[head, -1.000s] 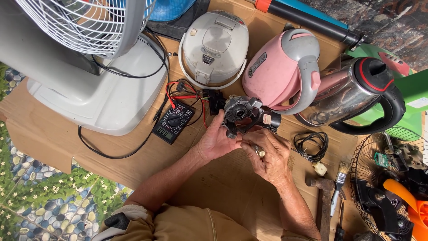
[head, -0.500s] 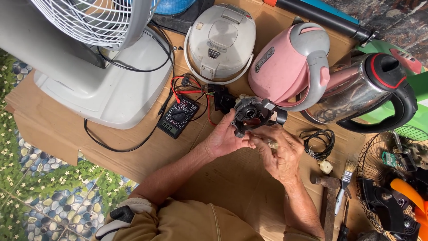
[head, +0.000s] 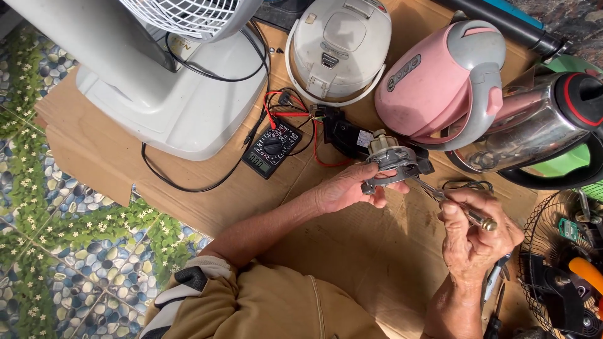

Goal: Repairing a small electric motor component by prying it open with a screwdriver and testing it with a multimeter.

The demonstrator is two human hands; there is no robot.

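Two hands at work over cardboard (head: 389, 251). Left hand (head: 348, 188) clamped on small motor (head: 394, 164), centre frame. Right hand (head: 474, 235), at 4 o'clock, grips screwdriver (head: 461, 210), tip at motor's edge. Motor apparently part-stripped; multimeter (head: 271, 148) idle at 9 o'clock.

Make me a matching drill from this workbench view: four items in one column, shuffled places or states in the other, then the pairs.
Items:
1. small motor
2. multimeter
3. pink kettle
4. thin metal tool

Places or states:
A. lying on the cardboard beside the fan base
B. gripped in the right hand
C. held up by the left hand
D. between the white cooker and the steel kettle

Pairs: 1-C, 2-A, 3-D, 4-B
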